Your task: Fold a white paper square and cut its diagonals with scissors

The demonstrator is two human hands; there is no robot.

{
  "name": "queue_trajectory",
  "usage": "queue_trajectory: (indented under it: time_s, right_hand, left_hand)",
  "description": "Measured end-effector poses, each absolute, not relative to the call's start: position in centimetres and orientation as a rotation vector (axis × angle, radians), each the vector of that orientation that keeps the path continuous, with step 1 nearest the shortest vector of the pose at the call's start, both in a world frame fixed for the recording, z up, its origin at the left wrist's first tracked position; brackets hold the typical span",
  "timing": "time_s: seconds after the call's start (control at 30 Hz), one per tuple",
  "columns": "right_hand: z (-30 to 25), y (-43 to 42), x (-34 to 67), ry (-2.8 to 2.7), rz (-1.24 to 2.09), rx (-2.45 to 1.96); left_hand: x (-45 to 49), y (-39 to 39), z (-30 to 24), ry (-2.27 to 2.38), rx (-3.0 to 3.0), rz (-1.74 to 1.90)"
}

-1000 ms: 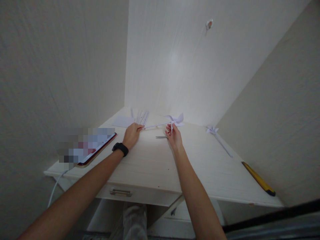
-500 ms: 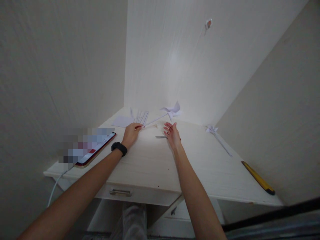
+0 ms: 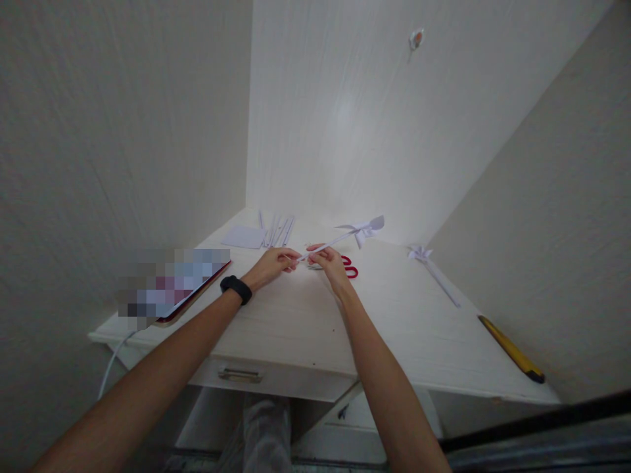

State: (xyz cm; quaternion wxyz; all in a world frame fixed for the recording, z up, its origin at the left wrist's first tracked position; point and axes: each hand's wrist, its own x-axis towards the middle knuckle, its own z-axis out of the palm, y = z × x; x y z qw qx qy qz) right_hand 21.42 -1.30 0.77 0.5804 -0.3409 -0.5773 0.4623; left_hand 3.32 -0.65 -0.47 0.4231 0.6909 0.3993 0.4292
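A white paper pinwheel (image 3: 363,231) on a thin paper stick is held slanting over the desk, its blades at the upper right. My left hand (image 3: 276,264) pinches the lower end of the stick. Further up, my right hand (image 3: 327,263) has its thumb and fingers closed around the same stick. Red-handled scissors (image 3: 351,270) lie on the desk under and beside my right hand, their blades partly hidden. Behind my left hand are several thin paper strips or rolled sticks (image 3: 280,230) and a flat sheet of white paper (image 3: 242,236).
A second paper pinwheel (image 3: 420,253) lies on the right of the white desk (image 3: 290,328). A yellow and black utility knife (image 3: 510,348) rests near the right edge. On the left, a tablet (image 3: 197,289) with a white cable leans near the wall.
My right hand, open before, has moved left and closed on the stick. The pinwheel's blades have shifted right and slightly down, uncovering the scissors' red handles.
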Motion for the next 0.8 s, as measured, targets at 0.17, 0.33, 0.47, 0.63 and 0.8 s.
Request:
queue_trajectory:
  time_s: [0.17,0.33,0.47,0.63,0.8]
  right_hand:
    - [0.8,-1.1,21.3,-1.287,1.097,-0.803]
    - [0.9,-1.0,21.7,-1.279,1.013,-0.785]
    - [0.8,-1.1,21.7,-1.308,1.027,-0.794]
    - [0.2,-1.0,21.3,-1.472,1.121,-0.839]
    - [-1.1,-0.4,21.1,-1.625,1.113,-0.830]
  left_hand:
    - [3.2,-0.6,-0.7,1.007,1.831,1.033]
    - [2.8,-0.4,-1.4,1.038,2.103,1.116]
    - [2.5,-0.3,-1.5,1.115,2.294,1.105]
    - [2.6,-0.3,-1.4,1.137,2.333,1.079]
    - [2.7,-0.4,-1.6,1.040,2.231,1.081]
